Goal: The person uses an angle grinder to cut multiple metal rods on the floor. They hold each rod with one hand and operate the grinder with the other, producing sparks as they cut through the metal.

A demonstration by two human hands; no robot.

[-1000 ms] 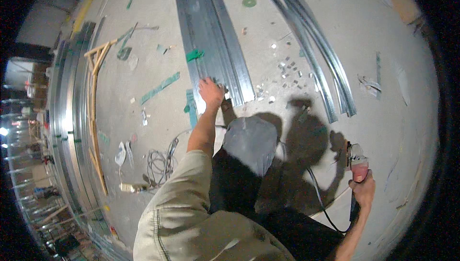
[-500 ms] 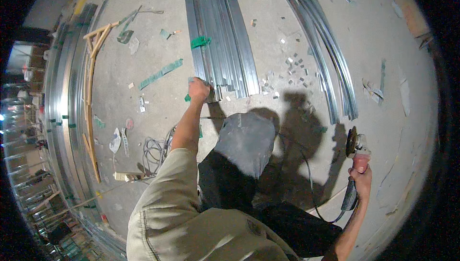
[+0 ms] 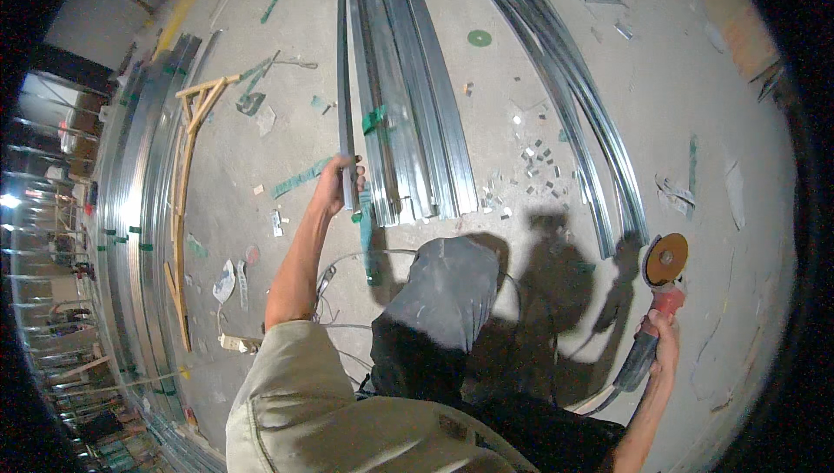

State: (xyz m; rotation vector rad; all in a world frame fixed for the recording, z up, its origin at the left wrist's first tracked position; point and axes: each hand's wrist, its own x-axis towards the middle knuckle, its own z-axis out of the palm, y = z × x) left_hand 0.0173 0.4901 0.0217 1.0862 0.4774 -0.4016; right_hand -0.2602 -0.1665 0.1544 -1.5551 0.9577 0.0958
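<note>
On the grey concrete floor (image 3: pixel 261 169) lies a stack of long shiny metal strips (image 3: pixel 408 99), side by side, reaching from the top of the picture down to the middle. The left hand (image 3: pixel 337 185) is closed around one thin grey metal strip (image 3: pixel 346 65) at its near end, just left of the stack. This strip runs straight up and away from the person. A bit of green tape (image 3: pixel 373 119) is stuck on the stack near it.

The right hand (image 3: pixel 662 343) is far off to the right, well apart from the stack. Its fingers are wrapped tight around the dark handle of a red power grinder with a round orange disc (image 3: pixel 665 266) (the disc points up, away from the person). A dark cord hangs from its back end.

Between the two hands, the person's bent knee in grey trousers (image 3: pixel 447 291) pokes out, with dark shadows beside it. More curved shiny metal strips (image 3: pixel 565 99) lie to the right. Small cut metal bits (image 3: pixel 539 165) are scattered between the two piles. A thin wooden frame (image 3: pixel 187 178) lies to the left.
</note>
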